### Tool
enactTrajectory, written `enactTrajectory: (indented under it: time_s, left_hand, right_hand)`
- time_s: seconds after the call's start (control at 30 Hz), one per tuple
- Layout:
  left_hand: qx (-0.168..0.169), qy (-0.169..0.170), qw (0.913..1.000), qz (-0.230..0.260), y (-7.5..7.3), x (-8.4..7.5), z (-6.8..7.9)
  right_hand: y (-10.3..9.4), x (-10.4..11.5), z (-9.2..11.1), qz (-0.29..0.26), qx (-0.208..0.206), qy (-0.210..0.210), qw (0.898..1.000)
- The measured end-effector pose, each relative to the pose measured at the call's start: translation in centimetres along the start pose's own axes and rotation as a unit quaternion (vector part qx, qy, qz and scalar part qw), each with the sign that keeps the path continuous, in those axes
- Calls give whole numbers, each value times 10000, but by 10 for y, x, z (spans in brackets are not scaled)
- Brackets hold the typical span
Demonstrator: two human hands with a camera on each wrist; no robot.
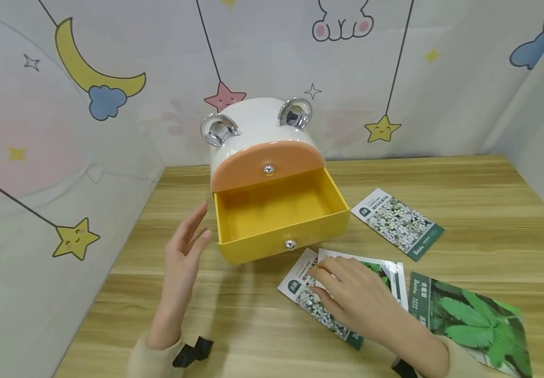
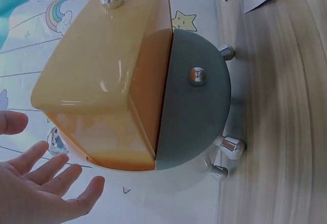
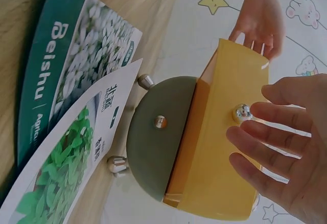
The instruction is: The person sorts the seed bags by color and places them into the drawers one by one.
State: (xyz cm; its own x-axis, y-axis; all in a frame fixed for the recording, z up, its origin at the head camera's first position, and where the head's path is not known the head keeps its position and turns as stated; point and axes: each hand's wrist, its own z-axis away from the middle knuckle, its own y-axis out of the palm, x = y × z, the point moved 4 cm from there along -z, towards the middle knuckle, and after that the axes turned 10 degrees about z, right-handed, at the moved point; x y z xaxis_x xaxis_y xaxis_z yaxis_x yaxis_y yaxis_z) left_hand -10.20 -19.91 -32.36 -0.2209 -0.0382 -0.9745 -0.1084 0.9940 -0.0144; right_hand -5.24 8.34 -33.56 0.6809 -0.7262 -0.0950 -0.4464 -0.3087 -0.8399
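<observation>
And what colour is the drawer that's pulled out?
The drawer is yellow, clearest in the head view.

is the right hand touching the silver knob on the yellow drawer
Apart: the head view shows a clear gap between the right hand and the silver knob on the yellow drawer.

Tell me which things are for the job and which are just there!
Probably for the job:
yellow drawer, open
white-topped box around it
four picture packets
left hand, beside the drawer
right hand, over two packets

Just there:
wooden table
patterned backdrop
black piece near the left hand
</observation>
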Motion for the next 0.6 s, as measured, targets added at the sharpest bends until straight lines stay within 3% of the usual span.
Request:
enactTrajectory:
  time_s: [0.17,0.23,0.37,0.5,0.6]
  left_hand:
    - [41,995,9944,-348,6,-13,14]
    - [34,1451,9872,-658,10,-17,21]
    - [74,1963,9745,-1081,20,-24,35]
    - [167,2573,9539,-1535,32,-29,48]
    - [94,3197,9260,-2005,42,-33,55]
  right_hand:
    - [-3,-1,8,94,22,-32,9999]
    - [-4,-2,11,131,46,-56,9999]
    - [-8,-3,20,199,206,-53,9996]
    - [-11,-6,30,281,279,-77,9992]
    - [-12,-9,36,328,241,-134,9991]
